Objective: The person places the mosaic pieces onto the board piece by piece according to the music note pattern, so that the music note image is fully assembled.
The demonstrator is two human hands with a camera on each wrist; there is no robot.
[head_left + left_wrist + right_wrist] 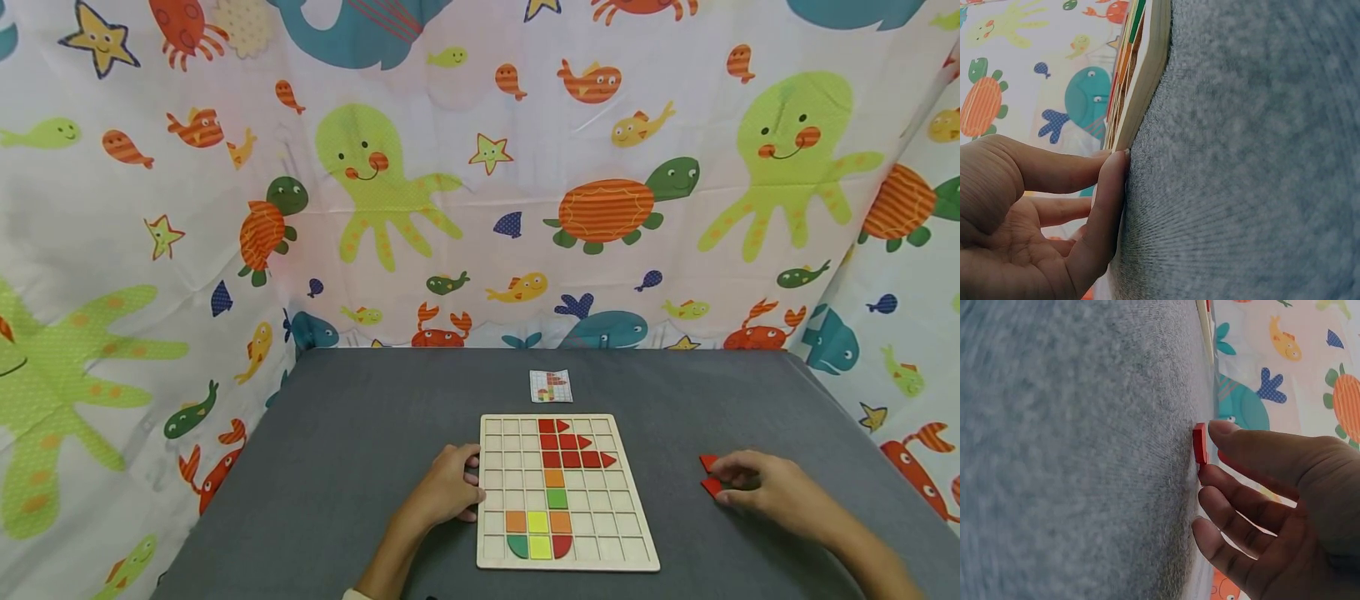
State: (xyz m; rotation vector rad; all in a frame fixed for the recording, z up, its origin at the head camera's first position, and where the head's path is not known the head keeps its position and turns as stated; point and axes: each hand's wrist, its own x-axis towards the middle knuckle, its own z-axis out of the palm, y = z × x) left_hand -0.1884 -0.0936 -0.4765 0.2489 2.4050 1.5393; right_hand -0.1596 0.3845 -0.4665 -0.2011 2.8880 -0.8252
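My left hand (444, 490) holds the left edge of a light wooden grid board (600, 525), thumb and fingers at its rim. In the left wrist view the thumb tip lies against the side of the board (1147, 94). Coloured tiles fill some cells: red squares and red triangles (607, 459) at the top, orange (554, 478), green (557, 498) and yellow ones lower, rounded green and red corners at the bottom. Right of the board, my right hand (776, 492) is at two red tiles (711, 487) on the table, fingers loosely bent. In the right wrist view the thumb is beside one red tile (1199, 444).
A small printed card (551, 387) with a coloured grid picture lies behind the board. Grey cloth covers the table (375, 417). A white curtain (480, 292) with printed sea animals hangs behind the table and along both sides.
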